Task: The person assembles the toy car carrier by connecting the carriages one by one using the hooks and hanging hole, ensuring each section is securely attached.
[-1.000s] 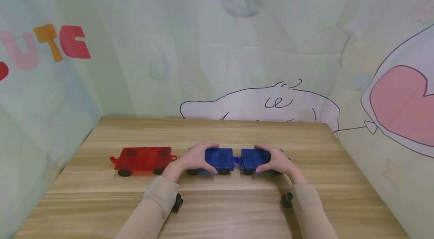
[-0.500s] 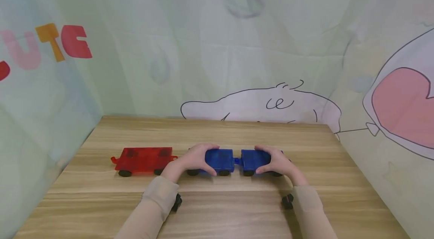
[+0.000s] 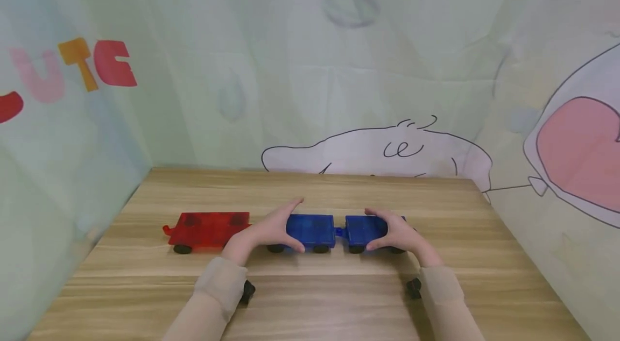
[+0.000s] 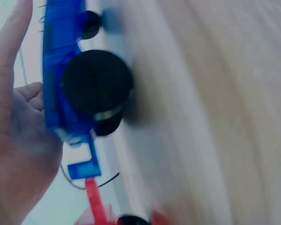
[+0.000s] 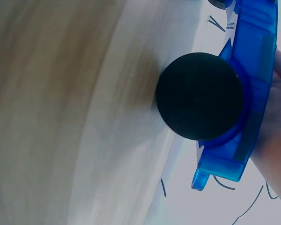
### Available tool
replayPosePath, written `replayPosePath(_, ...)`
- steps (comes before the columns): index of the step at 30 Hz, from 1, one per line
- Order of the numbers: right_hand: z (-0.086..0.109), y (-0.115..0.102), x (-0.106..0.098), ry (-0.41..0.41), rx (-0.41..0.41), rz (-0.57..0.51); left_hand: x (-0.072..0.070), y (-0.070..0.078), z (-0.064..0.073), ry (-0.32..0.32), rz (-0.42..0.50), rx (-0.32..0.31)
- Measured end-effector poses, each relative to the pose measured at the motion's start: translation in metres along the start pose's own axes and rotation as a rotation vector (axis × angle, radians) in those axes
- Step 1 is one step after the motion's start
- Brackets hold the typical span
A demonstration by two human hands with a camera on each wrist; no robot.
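Two blue toy train cars with black wheels stand end to end on the wooden table (image 3: 310,308). A blue coupling (image 3: 340,232) joins the left blue car (image 3: 315,229) to the right blue car (image 3: 359,229). My left hand (image 3: 266,231) surrounds the left car's outer end with thumb and fingers spread off its sides. My right hand (image 3: 399,233) grips the right car's outer end, thumb on the near side, fingers on the far side. A red toy train car (image 3: 210,231) stands to the left; in the left wrist view its red link (image 4: 96,201) meets the blue hook (image 4: 84,169).
A printed cloth (image 3: 218,61) hangs behind the table and along both sides, close to its edges. Small black devices sit at both wrists. Wood surface lies in front of the cars and behind them.
My left hand has loosened from the left blue car, its fingers and thumb spreading and shifting slightly left. My right hand keeps its hold. The cars stay in line; the head view shifted slightly.
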State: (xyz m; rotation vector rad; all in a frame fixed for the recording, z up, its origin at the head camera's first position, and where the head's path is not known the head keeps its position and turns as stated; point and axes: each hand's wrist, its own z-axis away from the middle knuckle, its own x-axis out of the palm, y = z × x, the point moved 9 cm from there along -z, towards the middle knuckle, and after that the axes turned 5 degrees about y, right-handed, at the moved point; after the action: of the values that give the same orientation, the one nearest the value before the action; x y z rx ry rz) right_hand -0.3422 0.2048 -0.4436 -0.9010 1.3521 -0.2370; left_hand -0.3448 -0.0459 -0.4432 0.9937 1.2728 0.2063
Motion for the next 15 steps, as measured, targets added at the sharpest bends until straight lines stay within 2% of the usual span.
replayPosePath(3, 0.0, -0.001, 0.0, 0.001, 0.002, 0.014, -0.008, -0.005, 0.006, 0.02, 0.045, -0.034)
replayPosePath(8, -0.002, -0.007, 0.001, 0.017, 0.003, 0.015, -0.026, -0.017, 0.02, 0.083, 0.054, -0.067)
replayPosePath(15, -0.01, -0.029, 0.004, 0.086, -0.049, -0.042, -0.055, -0.034, 0.038, 0.196, 0.078, -0.081)
